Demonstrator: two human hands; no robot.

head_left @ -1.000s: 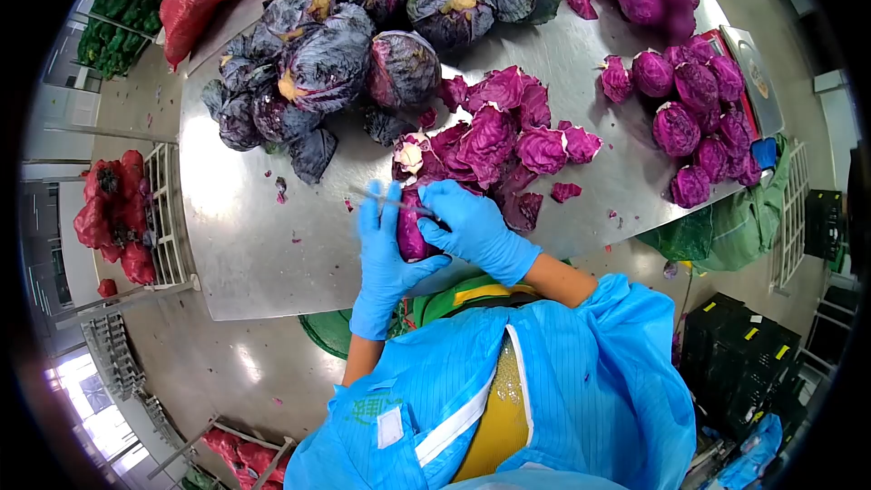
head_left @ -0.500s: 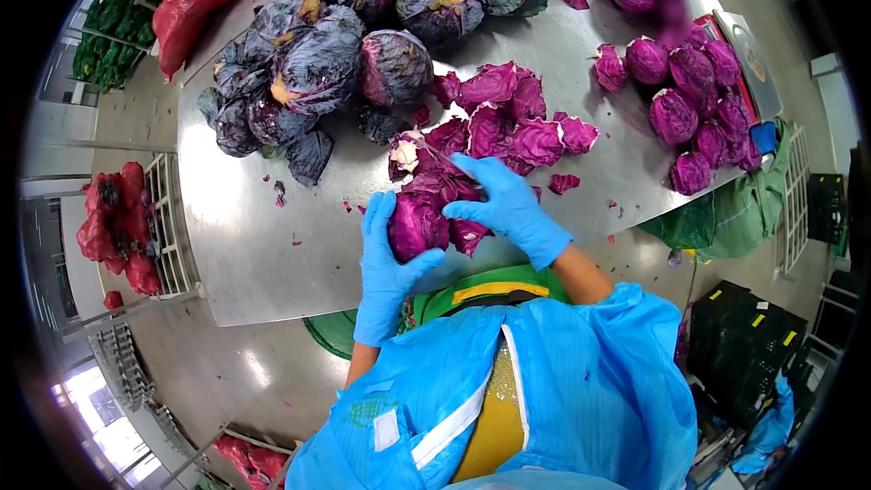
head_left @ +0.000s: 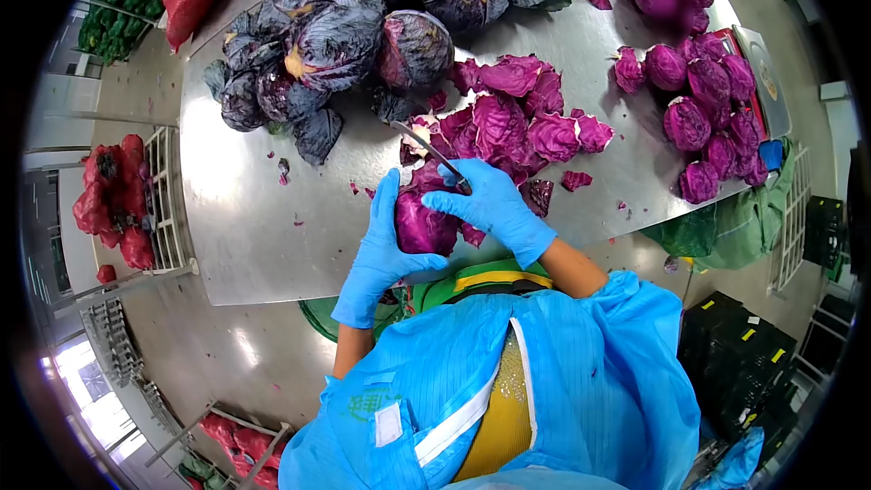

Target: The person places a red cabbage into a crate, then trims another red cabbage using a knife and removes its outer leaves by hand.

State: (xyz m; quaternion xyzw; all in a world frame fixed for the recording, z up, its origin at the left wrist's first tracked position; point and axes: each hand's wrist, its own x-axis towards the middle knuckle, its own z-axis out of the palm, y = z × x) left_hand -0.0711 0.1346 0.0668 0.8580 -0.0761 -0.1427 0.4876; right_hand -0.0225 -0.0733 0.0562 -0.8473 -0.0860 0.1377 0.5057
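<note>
A peeled red cabbage (head_left: 425, 225) rests at the near edge of the steel table. My left hand (head_left: 379, 252), in a blue glove, cups it from the left with the thumb curled along its near side. In my right hand (head_left: 497, 209), also gloved, is a knife (head_left: 432, 147); its thin curved blade points up and left, and most of its handle is hidden by the fingers. The right thumb lies against the cabbage's upper right. Just beyond the hands is a heap of loose purple cabbage leaves (head_left: 508, 122).
Untrimmed dark cabbages (head_left: 336, 45) are piled at the back left. Peeled cabbages (head_left: 712, 82) sit on the right, near a flat scale-like device (head_left: 760, 73). Red mesh sacks (head_left: 118, 204) and black crates (head_left: 735, 345) stand beyond the table. Leaf scraps (head_left: 576, 181) dot its top.
The knife blade, blurred before, now shows clearly above my right hand. That hand has shifted slightly on the cabbage. The whole view has moved a little, with my left hand still cupping the cabbage.
</note>
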